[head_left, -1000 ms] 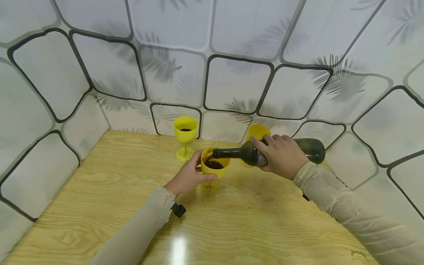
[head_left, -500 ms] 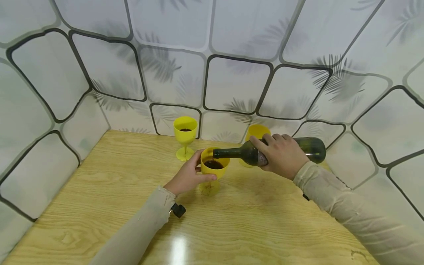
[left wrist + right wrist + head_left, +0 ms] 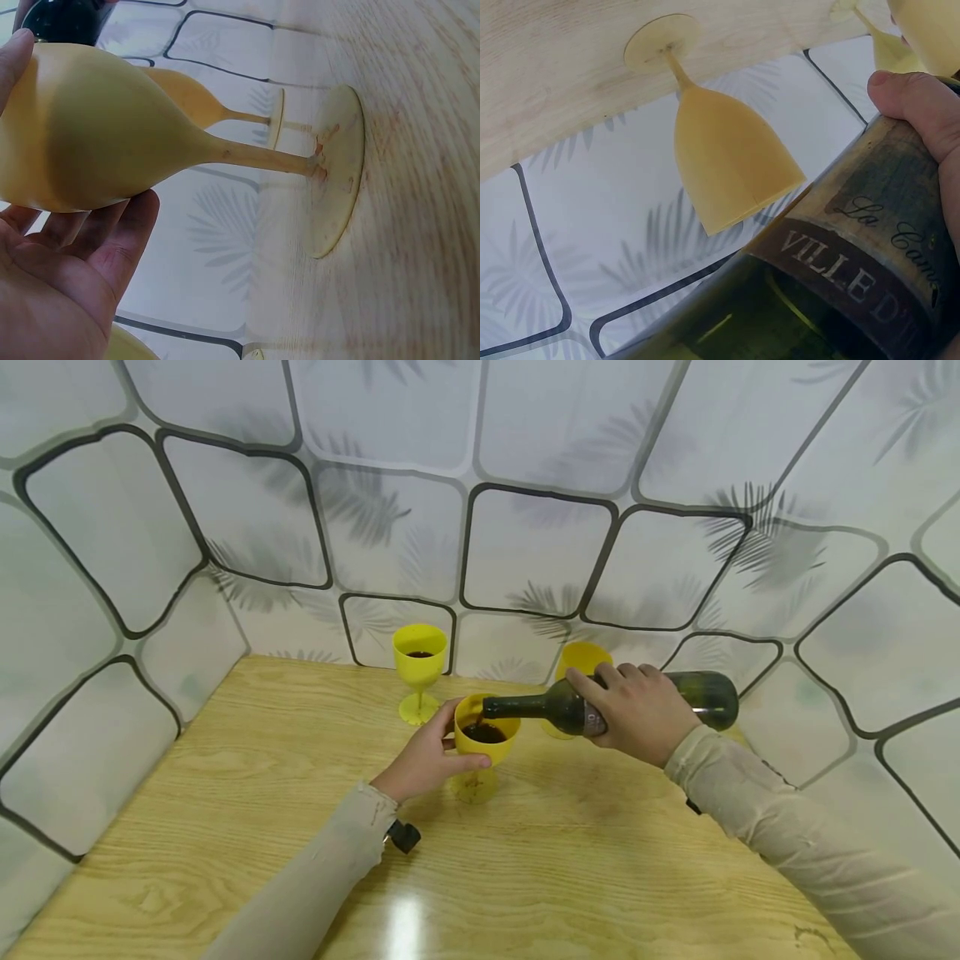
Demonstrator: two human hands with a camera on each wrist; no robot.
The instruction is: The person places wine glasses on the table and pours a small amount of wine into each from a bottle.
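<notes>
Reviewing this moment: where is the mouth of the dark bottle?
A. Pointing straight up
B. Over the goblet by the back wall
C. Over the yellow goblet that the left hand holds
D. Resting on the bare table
C: the right hand tips the dark bottle nearly level, its mouth just over the rim of the yellow goblet gripped by the left hand, with dark liquid inside.

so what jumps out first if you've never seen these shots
The dark green bottle, tipped on its side in the right hand, its mouth over the yellow goblet that the left hand holds mid-table. Dark liquid shows in that goblet. Two more yellow goblets stand behind, by the patterned wall.
</notes>
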